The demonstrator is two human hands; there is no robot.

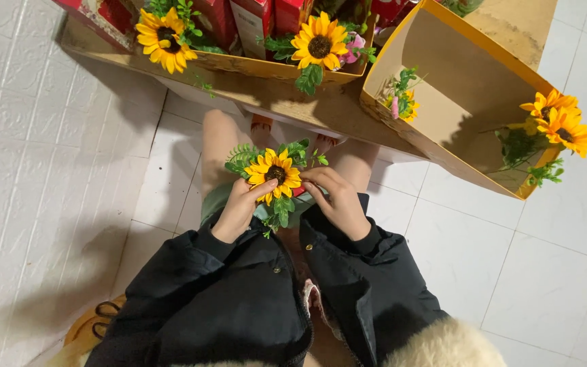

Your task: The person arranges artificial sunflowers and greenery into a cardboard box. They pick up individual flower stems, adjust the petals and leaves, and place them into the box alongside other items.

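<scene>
A seated person in a black jacket holds a small sunflower sprig over the lap with both hands. The left hand is curled about the sprig from below, its thumb pressed to the yellow petals. The right hand is closed loosely, fingertips touching the sprig's right edge beside the green leaves.

Ahead of the knees, a low cardboard tray holds red boxes, with 2 sunflowers on its front rim, 1 at the left and 1 near the middle. To the right lies an open yellow box, tilted, with a small flower sprig inside and a sunflower bunch at its right corner. White floor tiles lie under everything.
</scene>
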